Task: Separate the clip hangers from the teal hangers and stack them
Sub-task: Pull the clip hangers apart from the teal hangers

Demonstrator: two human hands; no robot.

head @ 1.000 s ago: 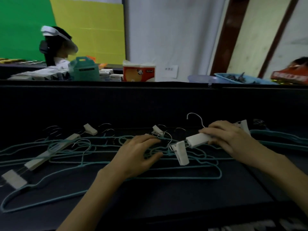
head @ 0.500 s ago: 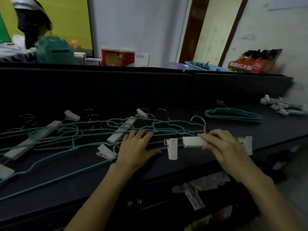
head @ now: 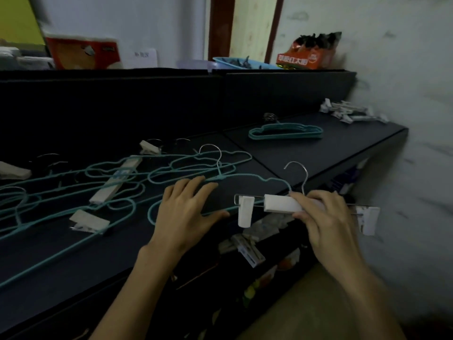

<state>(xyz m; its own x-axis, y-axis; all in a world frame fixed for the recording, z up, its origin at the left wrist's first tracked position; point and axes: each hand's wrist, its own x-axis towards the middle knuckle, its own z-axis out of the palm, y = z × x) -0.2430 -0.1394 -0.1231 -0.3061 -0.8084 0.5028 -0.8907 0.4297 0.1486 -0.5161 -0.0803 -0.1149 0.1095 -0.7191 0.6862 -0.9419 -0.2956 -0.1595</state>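
Several teal hangers (head: 122, 182) lie tangled across the left and middle of the dark shelf (head: 318, 153); their exact count cannot be told. Two clip hangers (head: 115, 185) show among them. The left hand (head: 182, 214) lies flat, fingers spread, pressing on teal wire near the front edge. The right hand (head: 326, 217) grips the white bar of one clip hanger (head: 279, 204) held past that edge. One neat teal stack (head: 285, 131) sits farther right, and a white clip-hanger pile (head: 353, 113) at the far right corner. The labels are unreadable.
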